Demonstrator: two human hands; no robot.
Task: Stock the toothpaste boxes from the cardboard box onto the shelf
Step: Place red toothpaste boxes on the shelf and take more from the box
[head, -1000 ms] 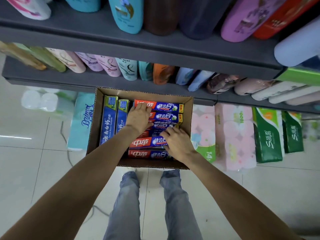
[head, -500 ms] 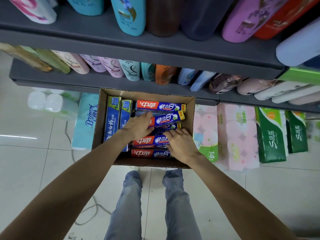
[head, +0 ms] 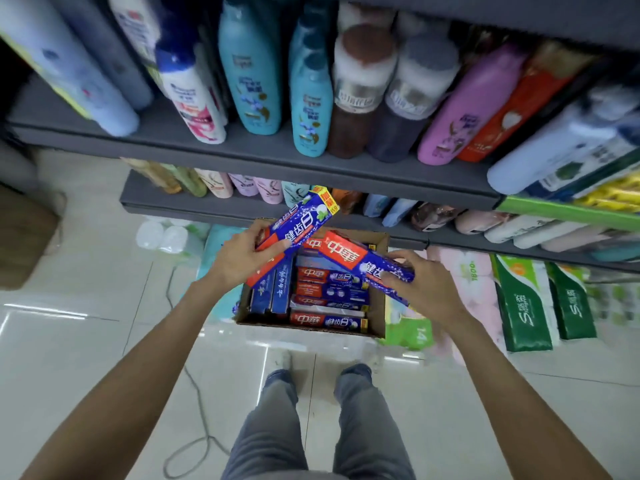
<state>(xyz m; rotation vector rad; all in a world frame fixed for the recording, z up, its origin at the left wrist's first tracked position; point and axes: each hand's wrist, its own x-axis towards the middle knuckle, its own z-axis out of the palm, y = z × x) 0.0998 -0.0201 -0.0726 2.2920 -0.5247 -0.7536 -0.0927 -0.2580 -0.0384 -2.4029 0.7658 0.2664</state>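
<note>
An open cardboard box (head: pixel 378 320) sits on the floor below the shelves, holding several red-and-blue toothpaste boxes (head: pixel 327 320) and two blue ones (head: pixel 273 292) at its left. My left hand (head: pixel 242 258) grips a red-and-blue toothpaste box (head: pixel 304 220), tilted up to the right above the carton. My right hand (head: pixel 419 285) holds another red-and-blue toothpaste box (head: pixel 360 259), angled down to the right over the carton's right side. The grey shelf (head: pixel 277 157) runs above.
Shampoo bottles (head: pixel 249 74) fill the upper grey shelf, and smaller bottles (head: pixel 242 183) lie on the lower one. Tissue packs (head: pixel 523 306) and toilet rolls (head: pixel 471 278) stand on the floor right of the carton. A cable (head: pixel 194 441) trails over the tiles. My legs (head: pixel 311 427) stand below.
Both hands have lifted out of the carton, each with a toothpaste box. The view has tilted up, showing more of the upper shelf.
</note>
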